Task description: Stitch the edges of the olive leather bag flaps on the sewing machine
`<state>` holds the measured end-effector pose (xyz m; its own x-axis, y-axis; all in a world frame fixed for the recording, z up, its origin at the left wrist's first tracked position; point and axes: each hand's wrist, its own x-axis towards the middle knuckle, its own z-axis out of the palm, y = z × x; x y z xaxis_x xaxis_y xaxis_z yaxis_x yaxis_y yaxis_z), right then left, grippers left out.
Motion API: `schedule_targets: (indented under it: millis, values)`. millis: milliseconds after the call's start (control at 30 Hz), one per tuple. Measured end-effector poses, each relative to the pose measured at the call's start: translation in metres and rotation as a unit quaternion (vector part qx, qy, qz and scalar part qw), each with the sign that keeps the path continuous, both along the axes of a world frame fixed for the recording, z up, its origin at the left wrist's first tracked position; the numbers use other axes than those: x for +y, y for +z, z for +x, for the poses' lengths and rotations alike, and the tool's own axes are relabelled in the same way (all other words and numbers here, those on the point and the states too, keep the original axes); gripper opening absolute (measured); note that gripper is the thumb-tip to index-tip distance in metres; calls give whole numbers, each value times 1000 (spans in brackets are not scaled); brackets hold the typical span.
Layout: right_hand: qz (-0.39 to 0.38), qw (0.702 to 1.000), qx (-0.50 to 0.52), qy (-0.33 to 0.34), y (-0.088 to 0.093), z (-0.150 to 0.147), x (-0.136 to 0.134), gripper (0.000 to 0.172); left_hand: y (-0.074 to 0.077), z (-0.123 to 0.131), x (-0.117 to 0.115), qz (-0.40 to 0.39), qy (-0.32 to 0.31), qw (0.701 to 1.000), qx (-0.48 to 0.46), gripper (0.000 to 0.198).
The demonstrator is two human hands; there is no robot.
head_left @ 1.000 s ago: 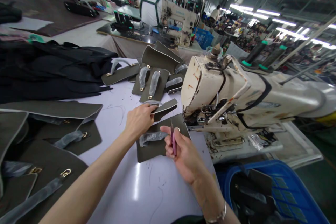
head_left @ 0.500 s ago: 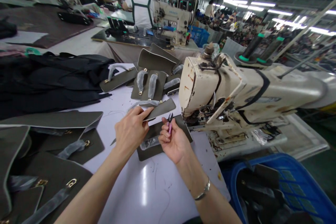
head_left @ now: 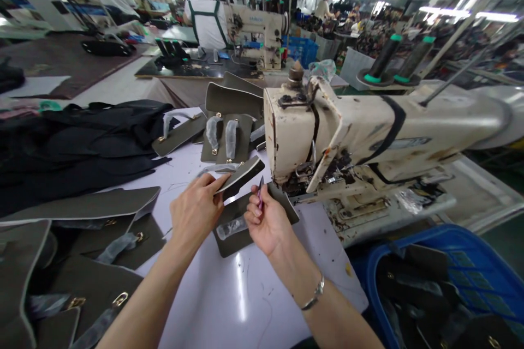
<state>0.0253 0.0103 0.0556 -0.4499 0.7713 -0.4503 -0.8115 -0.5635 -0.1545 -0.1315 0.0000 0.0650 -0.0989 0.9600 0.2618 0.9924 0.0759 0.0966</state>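
- What do we enter first, nearest us?
- Item one: the left hand (head_left: 195, 211), fingers and thumb closed on the end of an olive leather panel (head_left: 241, 176), which is raised clear of the table with its pale edge showing.
- And the right hand (head_left: 268, 222)?
- Item two: it pinches a pair of pink-handled thread snips (head_left: 260, 194) between thumb and fingers, tips pointing up. We cannot tell at this size whether the blades stand apart.
- How do we rate the handling?
- We judge the panel light and semi-stiff, apt to flex a little, so we would take it by its edge, as that hand does. The snips look small and slim, best held by the handles.
- What lies under the hands?
- Item three: a second olive panel (head_left: 235, 242) on the white work table (head_left: 241, 305), with a plastic-wrapped strap (head_left: 231, 227) across it.
- Further out?
- Item four: more strapped panels (head_left: 245, 139) with gold rings, a dark pile of black bag pieces (head_left: 82, 158) on the left, a worn cream sewing machine head (head_left: 327, 136) on the right, and a blue plastic crate (head_left: 409, 234) of dark pieces below it. Beyond these, we list a person in a green-strapped apron (head_left: 207, 24) at another sewing machine (head_left: 256, 30).
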Motion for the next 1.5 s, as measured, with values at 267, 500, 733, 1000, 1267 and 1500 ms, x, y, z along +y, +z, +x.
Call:
schedule_targets:
  millis: [267,500,733,1000,1267,1500]
  values:
    - [111,989,-35,96,-1,17,-28,34,55,-9,77,156,-41,986,28,46]
    - [240,862,-447,-30,-16,75,-48,36,34,29,75,180,-161,964,-114,49]
    - [314,697,-644,-34,-54,120,-32,40,-68,112,-69,-38,-329,850,-409,19]
    - [259,840,-475,39,-44,121,-28,44,-139,162,-65,-67,-110,564,-816,59]
    - [207,892,-398,61,-40,120,-22,44,-136,156,-53,43,-75,676,-732,48]
    - [222,892,-391,39,-36,121,-18,35,-123,161,-54,48,-60,623,-778,38]
